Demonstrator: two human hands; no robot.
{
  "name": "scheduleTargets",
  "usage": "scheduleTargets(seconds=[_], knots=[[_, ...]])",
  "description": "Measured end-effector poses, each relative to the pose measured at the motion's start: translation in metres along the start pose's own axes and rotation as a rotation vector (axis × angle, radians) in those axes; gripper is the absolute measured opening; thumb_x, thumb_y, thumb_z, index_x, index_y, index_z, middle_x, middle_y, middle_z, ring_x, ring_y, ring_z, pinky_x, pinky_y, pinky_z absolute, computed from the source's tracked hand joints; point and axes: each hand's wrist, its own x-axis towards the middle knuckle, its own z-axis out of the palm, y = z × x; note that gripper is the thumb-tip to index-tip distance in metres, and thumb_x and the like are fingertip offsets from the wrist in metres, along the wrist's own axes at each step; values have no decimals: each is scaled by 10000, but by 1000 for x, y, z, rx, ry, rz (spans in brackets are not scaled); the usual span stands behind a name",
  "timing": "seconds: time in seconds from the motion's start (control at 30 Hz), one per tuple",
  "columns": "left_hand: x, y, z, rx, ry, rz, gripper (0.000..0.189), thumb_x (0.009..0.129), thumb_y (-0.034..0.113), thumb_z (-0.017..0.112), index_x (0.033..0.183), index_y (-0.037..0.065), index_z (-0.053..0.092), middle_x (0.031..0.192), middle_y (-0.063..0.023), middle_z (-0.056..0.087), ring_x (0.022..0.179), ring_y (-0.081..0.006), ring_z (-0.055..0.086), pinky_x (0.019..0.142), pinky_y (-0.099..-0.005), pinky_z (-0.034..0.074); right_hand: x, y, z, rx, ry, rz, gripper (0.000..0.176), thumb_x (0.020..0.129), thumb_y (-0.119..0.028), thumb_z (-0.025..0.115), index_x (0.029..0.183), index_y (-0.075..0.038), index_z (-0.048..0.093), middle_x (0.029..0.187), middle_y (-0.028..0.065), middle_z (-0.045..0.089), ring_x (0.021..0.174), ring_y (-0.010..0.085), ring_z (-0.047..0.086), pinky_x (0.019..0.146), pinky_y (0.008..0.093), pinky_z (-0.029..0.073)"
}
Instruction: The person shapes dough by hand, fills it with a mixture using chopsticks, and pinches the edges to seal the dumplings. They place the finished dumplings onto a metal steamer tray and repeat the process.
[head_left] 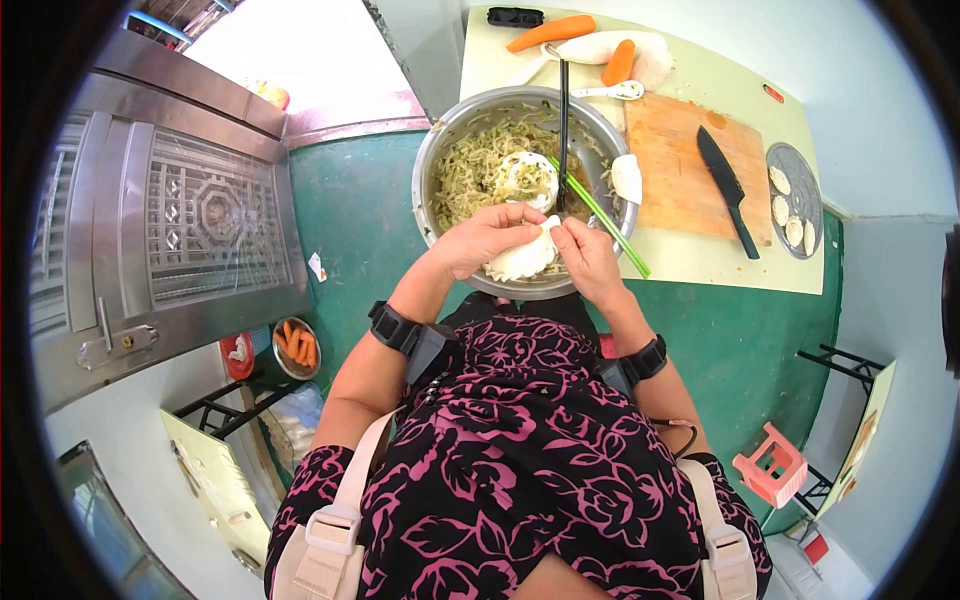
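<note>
A pale dumpling [524, 260] with a pleated edge is held over the near rim of a large metal bowl [424, 170]. My left hand [490, 240] is closed on its upper left, thumb and fingers pinching the dough. The fingers of my right hand [590, 258] pinch its upper right edge. Shredded greenish filling [475, 170] fills much of the bowl, with a white rounded thing [540, 170] partly covered by filling in it. Black chopsticks [563, 120] and green chopsticks [610, 222] lie across the bowl. White dough [627, 180] rests at its right rim.
A cutting board [665, 180] carries a black knife [725, 185]. Right of it, a round tray [800, 165] holds several dumplings [781, 212]. Carrots [550, 33], a white radish [600, 47] and a spoon [620, 90] lie behind. A pink stool [770, 465] stands at right.
</note>
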Motion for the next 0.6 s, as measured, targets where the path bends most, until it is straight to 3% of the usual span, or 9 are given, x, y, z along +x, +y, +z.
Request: scheduleTargets(seconds=[0.2, 0.27, 0.3, 0.37, 0.47, 0.6], knots=[[-1, 1, 3, 107, -19, 13, 250, 834, 117, 517, 1053, -3, 520, 888, -33, 583, 739, -66, 550, 624, -206, 462, -1, -2, 0, -135, 23, -71, 267, 826, -211, 517, 661, -3, 493, 531, 154, 475, 446, 275, 452, 434, 333, 351], [1, -4, 0, 233, -26, 109, 254, 834, 111, 513, 1059, -7, 522, 896, -38, 583, 742, -68, 548, 627, -206, 461, -2, -3, 1, -215, 35, -86, 261, 824, -207, 517, 660, -5, 497, 532, 161, 478, 449, 291, 462, 432, 336, 355], [1, -5, 0, 296, -30, 158, 256, 834, 107, 511, 1062, -9, 522, 900, -40, 584, 744, -68, 547, 629, -206, 460, -3, -1, 0, -224, 29, -66, 264, 823, -209, 520, 656, -6, 496, 521, 151, 478, 443, 271, 464, 430, 328, 357], [0, -2, -1, 256, -34, 72, 271, 837, 109, 505, 1081, -8, 510, 912, -44, 583, 749, -72, 550, 627, -209, 463, -4, 3, -2, -239, 15, -29, 270, 821, -212, 527, 647, -8, 496, 498, 133, 476, 429, 232, 469, 427, 313, 360], [-3, 3, -1, 116, -25, -31, 284, 840, 102, 499, 1100, -10, 494, 937, -40, 578, 795, -74, 548, 682, -206, 457, -7, -2, -8, 162, 106, 144, 272, 815, -220, 542, 648, -8, 502, 477, 79, 471, 431, 153, 476, 419, 289, 347], [-5, 5, -3, -28, -44, -55, 241, 839, 113, 501, 1053, 1, 495, 918, -50, 582, 785, -77, 554, 682, -200, 459, -4, 14, -7, 92, 71, 167, 255, 813, -211, 552, 672, -2, 515, 490, 33, 457, 451, 89, 427, 423, 257, 328]])
